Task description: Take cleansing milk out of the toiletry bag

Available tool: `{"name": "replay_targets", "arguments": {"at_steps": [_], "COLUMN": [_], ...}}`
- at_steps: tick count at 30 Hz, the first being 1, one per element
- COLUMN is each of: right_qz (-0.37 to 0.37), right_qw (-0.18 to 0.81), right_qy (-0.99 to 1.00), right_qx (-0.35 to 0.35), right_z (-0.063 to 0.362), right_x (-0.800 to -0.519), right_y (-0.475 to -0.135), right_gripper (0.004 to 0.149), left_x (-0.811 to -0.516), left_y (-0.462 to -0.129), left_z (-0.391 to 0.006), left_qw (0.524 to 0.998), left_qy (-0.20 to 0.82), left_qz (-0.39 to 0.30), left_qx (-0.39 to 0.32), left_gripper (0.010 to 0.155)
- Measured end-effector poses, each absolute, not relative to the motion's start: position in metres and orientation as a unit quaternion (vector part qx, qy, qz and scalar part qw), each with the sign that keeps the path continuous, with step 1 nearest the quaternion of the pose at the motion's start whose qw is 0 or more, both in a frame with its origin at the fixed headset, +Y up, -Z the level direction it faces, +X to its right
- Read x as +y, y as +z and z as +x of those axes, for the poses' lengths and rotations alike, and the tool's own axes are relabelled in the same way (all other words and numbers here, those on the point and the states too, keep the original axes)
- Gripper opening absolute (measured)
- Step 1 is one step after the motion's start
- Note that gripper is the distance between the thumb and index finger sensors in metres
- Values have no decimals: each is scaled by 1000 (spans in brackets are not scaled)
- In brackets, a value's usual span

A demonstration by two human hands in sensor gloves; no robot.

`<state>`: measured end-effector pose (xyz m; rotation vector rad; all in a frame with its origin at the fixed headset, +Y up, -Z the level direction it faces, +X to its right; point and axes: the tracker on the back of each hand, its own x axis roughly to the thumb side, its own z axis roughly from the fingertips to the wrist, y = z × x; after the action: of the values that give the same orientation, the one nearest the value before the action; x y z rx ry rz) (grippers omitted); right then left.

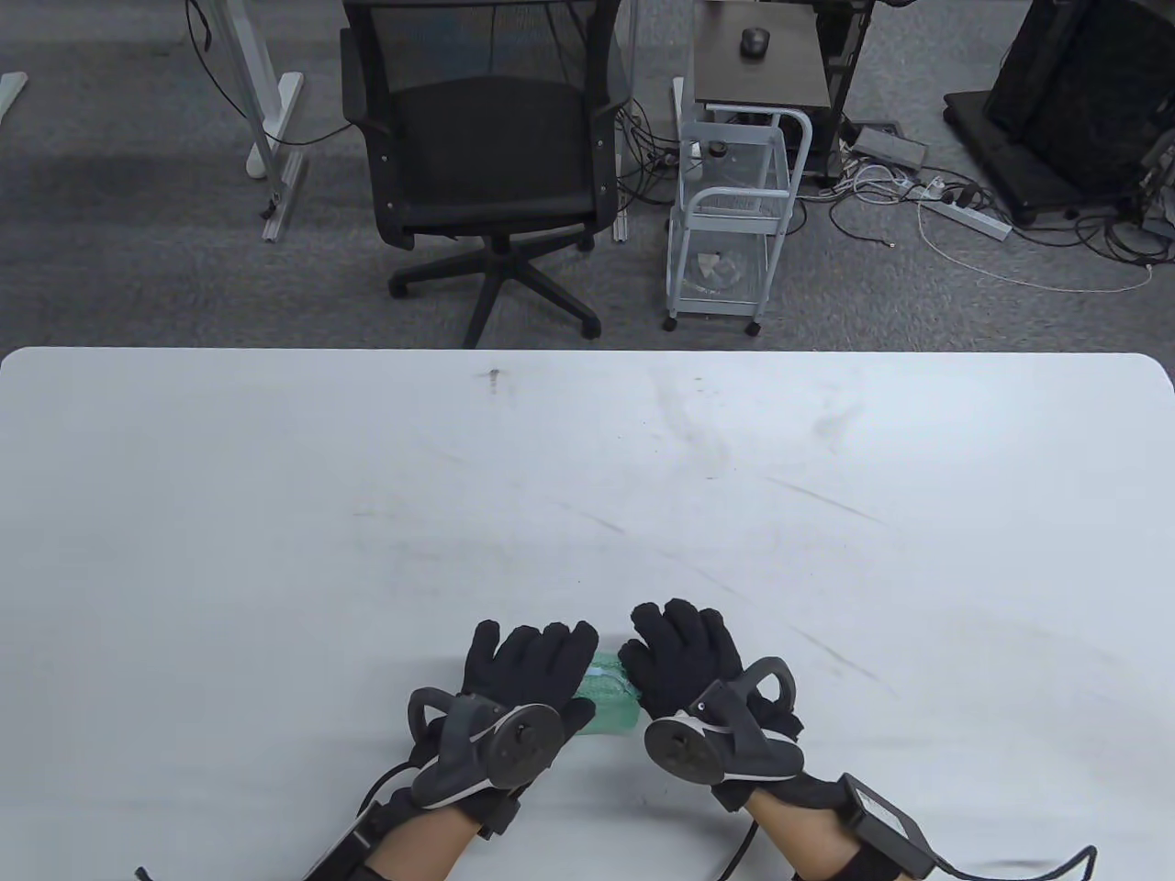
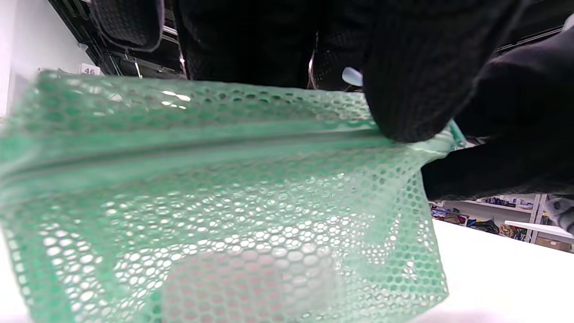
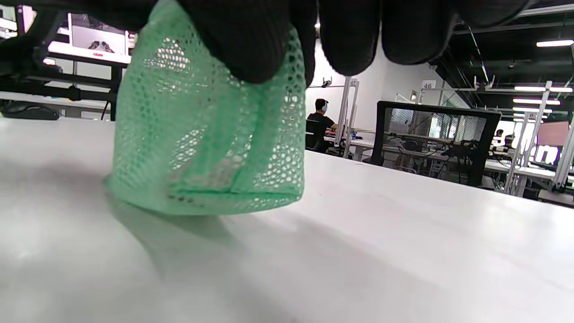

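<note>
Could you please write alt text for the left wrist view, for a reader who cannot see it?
A green mesh toiletry bag fills the frame, standing on a white table, with black-gloved fingers gripping its top edge near the zip. A pale, pinkish object shows blurrily through the mesh at the bottom.

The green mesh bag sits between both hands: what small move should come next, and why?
Probably slide the zipper open. The bag stands on the table with its zipper band looking closed, and a pale item shows through the mesh, inside. Both the left hand and the right hand touch its top, the right at its end, so nothing can come out yet.
</note>
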<state>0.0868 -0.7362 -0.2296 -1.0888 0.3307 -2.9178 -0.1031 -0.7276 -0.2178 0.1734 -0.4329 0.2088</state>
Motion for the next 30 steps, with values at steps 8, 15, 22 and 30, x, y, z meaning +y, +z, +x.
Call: {"name": "replay_targets", "arguments": {"at_steps": [8, 15, 22, 30], "right_qz": [-357, -353, -348, -335], "right_qw": [43, 41, 36, 1], "right_qy": [-925, -928, -931, -939], "right_qx": [122, 114, 105, 83], "right_z": [81, 82, 83, 90], "right_x": [-735, -735, -735, -736], "right_y": [-225, -226, -228, -236], "right_gripper": [44, 44, 44, 44], "left_x": [-725, -724, -724, -723], "left_y": [-216, -215, -214, -213], "left_z": [-101, -100, -101, -102], "left_qw": [965, 963, 963, 962], "left_qy": [96, 96, 95, 92], "left_qz": [104, 113, 122, 129], "left_qx": [-223, -224, -223, -221], "left_gripper": [53, 49, 48, 47]}}
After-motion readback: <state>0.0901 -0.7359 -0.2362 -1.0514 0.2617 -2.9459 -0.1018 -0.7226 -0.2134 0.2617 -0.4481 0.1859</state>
